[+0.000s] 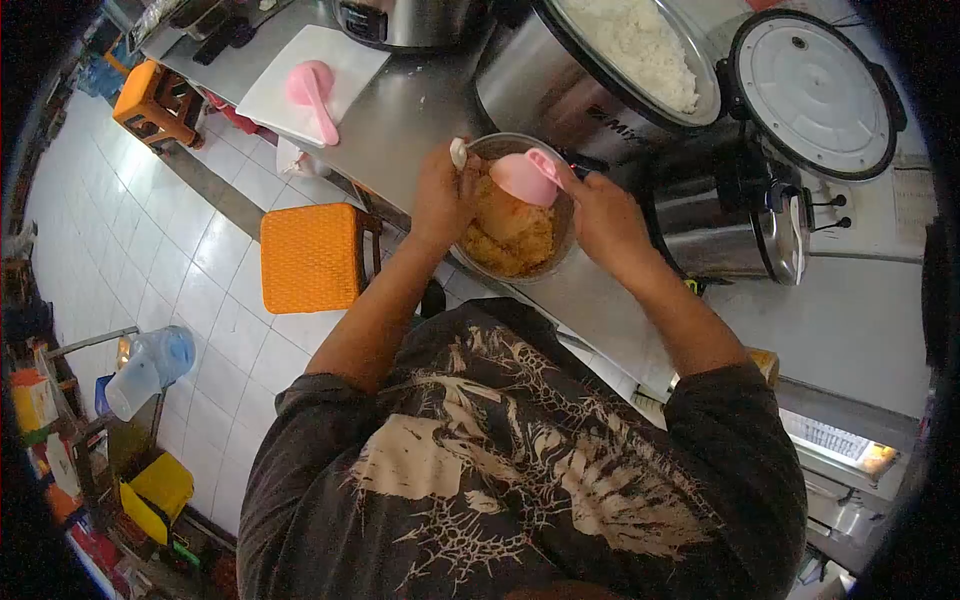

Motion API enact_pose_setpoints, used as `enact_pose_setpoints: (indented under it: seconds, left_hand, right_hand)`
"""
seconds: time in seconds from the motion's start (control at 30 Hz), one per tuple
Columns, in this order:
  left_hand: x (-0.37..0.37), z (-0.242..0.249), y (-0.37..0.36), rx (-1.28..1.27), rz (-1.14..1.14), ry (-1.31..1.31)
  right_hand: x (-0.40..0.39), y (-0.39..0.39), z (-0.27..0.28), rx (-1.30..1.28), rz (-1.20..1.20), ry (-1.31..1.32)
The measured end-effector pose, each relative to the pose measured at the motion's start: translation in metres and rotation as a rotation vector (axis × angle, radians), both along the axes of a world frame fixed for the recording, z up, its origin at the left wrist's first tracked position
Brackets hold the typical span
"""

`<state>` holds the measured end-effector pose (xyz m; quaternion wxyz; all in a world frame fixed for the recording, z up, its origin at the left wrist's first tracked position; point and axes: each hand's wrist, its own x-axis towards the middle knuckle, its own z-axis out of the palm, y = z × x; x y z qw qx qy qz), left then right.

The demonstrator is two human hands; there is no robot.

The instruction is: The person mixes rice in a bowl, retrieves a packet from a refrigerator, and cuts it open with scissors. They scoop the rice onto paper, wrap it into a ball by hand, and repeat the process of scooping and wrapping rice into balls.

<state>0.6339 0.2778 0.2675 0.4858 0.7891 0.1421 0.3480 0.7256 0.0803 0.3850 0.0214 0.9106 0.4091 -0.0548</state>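
Observation:
My right hand [606, 222] is closed around the handle of a pink ladle [524, 180], whose rounded bowl hangs over a metal bowl [562, 262]. Inside lies crumbly yellow-orange food [515, 238]. At the bowl's left side my left hand [446, 194] is closed, and a short white handle end [458, 152] sticks up from its fingers. What that handle belongs to is hidden. The metal bowl stands on the steel counter near its front edge, just in front of a large cooker full of white rice [640, 50].
Another pink ladle [312, 90] lies on a white tray [268, 82] at the counter's left. A round white lid [815, 95] stands open beside the rice cooker, with a second cooker [715, 220] to the right. An orange stool [312, 258] is on the tiled floor.

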Motion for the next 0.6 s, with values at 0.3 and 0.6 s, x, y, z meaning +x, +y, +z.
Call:
enact_pose_setpoints:
  seconds: [0.3, 0.6]
  left_hand:
    - [0.006, -0.028, -0.012, -0.227, -0.018, 0.062]
    - [0.004, -0.026, -0.004, 0.173, 0.052, 0.042]
  right_hand:
    - [-0.033, 0.033, -0.073, -0.234, -0.019, 0.365]
    - [0.001, 0.01, -0.101, 0.064, -0.708, 1.496]
